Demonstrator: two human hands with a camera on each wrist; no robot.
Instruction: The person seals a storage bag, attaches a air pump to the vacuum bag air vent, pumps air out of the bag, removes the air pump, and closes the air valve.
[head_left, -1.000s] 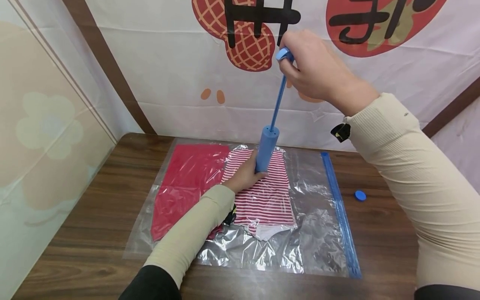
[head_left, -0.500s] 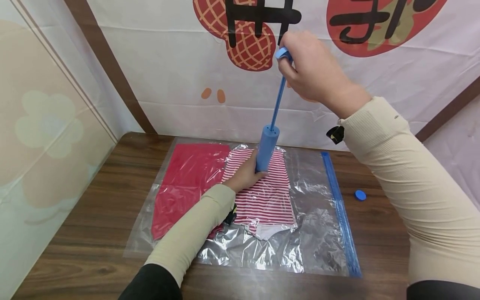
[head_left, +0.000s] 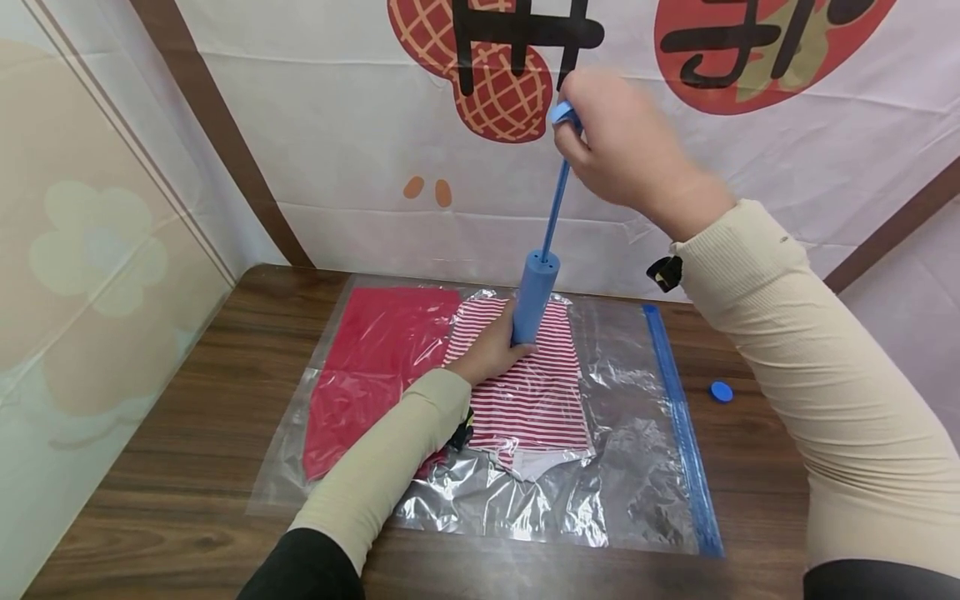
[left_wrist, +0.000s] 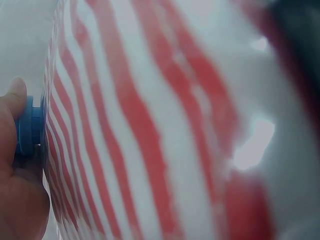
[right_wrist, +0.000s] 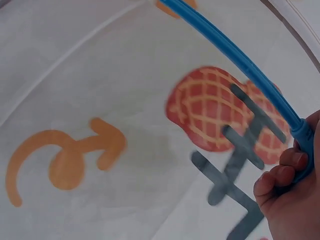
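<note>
A blue hand pump [head_left: 536, 292] stands slightly tilted on a clear plastic storage bag [head_left: 622, 375]. My left hand [head_left: 487, 346] grips the lower end of its barrel; the left wrist view shows that hand round the pump's blue base [left_wrist: 27, 125], right against the striped cloth [left_wrist: 115, 125] under shiny plastic. My right hand [head_left: 618, 146] holds the handle high up, with the long rod [head_left: 556, 204] drawn well out of the barrel. In the right wrist view its fingers curl round the handle. Inside the bag lie a folded red cloth [head_left: 382, 358] and a red-and-white striped one [head_left: 525, 417].
A blue zip strip [head_left: 678, 425] runs along the bag's right edge. To the right of it, a small round blue cap [head_left: 721, 392] lies on the dark wooden table [head_left: 150, 467]. A printed white curtain [head_left: 337, 150] hangs right behind the table.
My right hand has sunk a little with the pump handle, and its forearm has shifted slightly left. The left hand, barrel and bag stay where they were.
</note>
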